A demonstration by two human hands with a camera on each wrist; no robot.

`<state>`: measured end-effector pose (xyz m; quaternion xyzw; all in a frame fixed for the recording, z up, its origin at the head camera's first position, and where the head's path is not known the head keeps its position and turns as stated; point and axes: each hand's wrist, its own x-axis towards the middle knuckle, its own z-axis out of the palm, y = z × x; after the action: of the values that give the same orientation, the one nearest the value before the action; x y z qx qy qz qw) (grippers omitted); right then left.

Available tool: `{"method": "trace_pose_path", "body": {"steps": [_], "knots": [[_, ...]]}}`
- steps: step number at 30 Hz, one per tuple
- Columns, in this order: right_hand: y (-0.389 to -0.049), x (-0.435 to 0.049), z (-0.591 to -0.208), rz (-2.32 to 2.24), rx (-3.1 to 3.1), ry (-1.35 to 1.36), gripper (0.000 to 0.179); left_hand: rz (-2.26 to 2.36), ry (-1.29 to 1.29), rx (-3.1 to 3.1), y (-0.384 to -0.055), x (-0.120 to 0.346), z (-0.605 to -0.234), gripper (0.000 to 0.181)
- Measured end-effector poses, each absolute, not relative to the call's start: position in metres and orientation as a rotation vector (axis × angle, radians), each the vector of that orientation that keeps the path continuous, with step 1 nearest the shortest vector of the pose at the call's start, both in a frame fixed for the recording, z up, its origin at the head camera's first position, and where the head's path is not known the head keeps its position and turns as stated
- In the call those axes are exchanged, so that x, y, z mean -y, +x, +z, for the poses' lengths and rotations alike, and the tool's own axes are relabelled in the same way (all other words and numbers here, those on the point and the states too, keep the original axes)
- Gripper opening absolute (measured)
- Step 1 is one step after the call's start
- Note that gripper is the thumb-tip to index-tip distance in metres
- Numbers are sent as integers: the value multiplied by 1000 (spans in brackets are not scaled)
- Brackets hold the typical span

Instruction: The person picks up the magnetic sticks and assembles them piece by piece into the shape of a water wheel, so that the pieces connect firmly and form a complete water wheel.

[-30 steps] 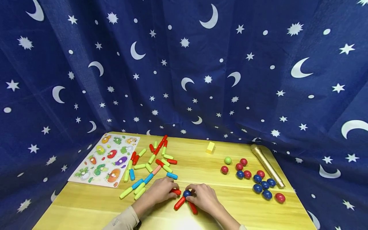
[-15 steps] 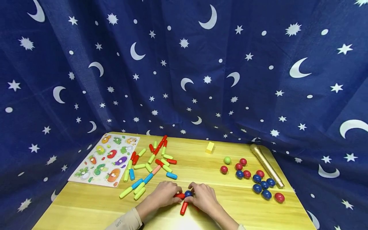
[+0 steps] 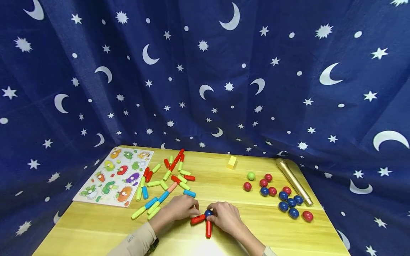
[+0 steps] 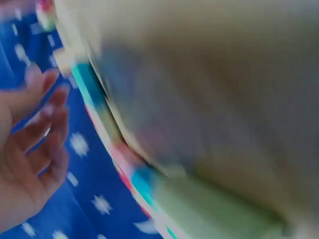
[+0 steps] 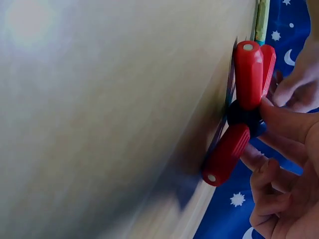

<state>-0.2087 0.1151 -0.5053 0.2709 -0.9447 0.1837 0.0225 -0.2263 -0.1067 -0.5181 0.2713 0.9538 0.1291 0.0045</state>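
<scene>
My right hand (image 3: 226, 217) pinches a blue ball (image 3: 208, 213) between thumb and fingers, low over the table. Three red sticks with round metal ends stick out from the ball: one red stick (image 3: 209, 229) points toward me, another red stick (image 3: 197, 219) points left, and a third red stick (image 5: 227, 155) shows in the right wrist view but is hidden by the hand from the head. Just left of the ball is my left hand (image 3: 182, 207). Its fingers are loosely bent and hold nothing in the left wrist view, close above the left-pointing stick.
Many green, red, blue and pink sticks, including a pink stick (image 3: 172, 187), lie left of centre. A vegetable picture board (image 3: 93, 177) is at far left. Red and blue balls, a green ball (image 3: 251, 176) and a gold tube (image 3: 294, 181) lie right. A yellow block (image 3: 232, 162) stands at the back.
My left hand brought a red stick against the blue ball, then let go of it and drew slightly back. The ball with its sticks has turned in my right hand.
</scene>
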Motion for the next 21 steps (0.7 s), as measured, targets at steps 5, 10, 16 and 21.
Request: {"method": "trace_pose_path", "body": {"steps": [5,10,16,21], "knots": [[-204,-116,-503,558,2951,840,24,357,558,-3275,-264,143,-517,16],[-200,-114,-506,529,2982,823,25,277,405,-3262,-290,160,-526,23],[-203,-113,-505,482,2960,838,30,387,399,-3189,-297,160,-527,21],[-204,-113,-504,467,2940,835,30,376,342,-3185,-295,160,-529,18]]}}
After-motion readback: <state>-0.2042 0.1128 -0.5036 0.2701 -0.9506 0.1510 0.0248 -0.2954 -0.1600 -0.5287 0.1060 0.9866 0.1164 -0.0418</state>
